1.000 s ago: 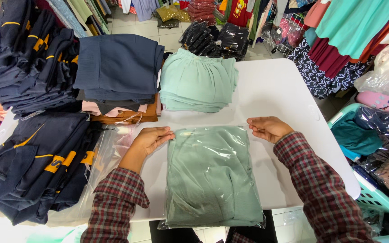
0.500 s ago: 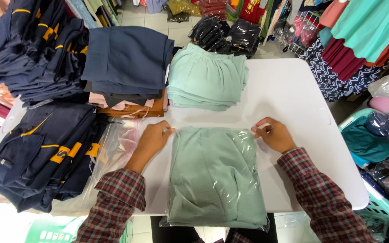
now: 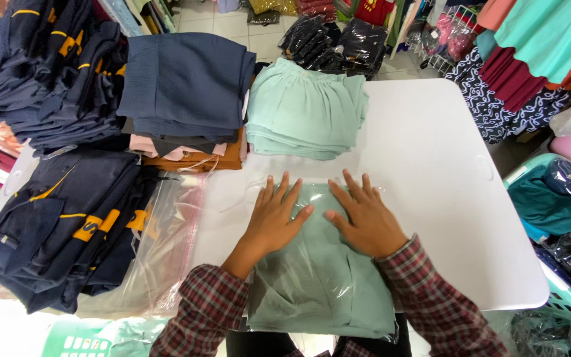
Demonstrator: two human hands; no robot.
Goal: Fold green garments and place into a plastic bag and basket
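A folded mint-green garment in a clear plastic bag (image 3: pixel 318 284) lies on the white table (image 3: pixel 431 172) in front of me. My left hand (image 3: pixel 273 218) lies flat on the bag's upper left part, fingers spread. My right hand (image 3: pixel 363 218) presses flat on its upper right part, fingers apart. Both palms rest on the bag without gripping it. Both forearms wear red plaid sleeves. Just beyond the bag sits a stack of folded mint-green garments (image 3: pixel 305 109).
Folded navy garments (image 3: pixel 186 82) top a stack of pink and brown ones at the back left. Navy clothes with yellow trim (image 3: pixel 61 225) lie on empty clear bags (image 3: pixel 166 244) at left. A teal basket (image 3: pixel 556 198) of bagged clothes stands right. Hanging clothes line the back.
Both hands have moved in from the bag's top corners to its middle and now lie flat on it, fingers spread.
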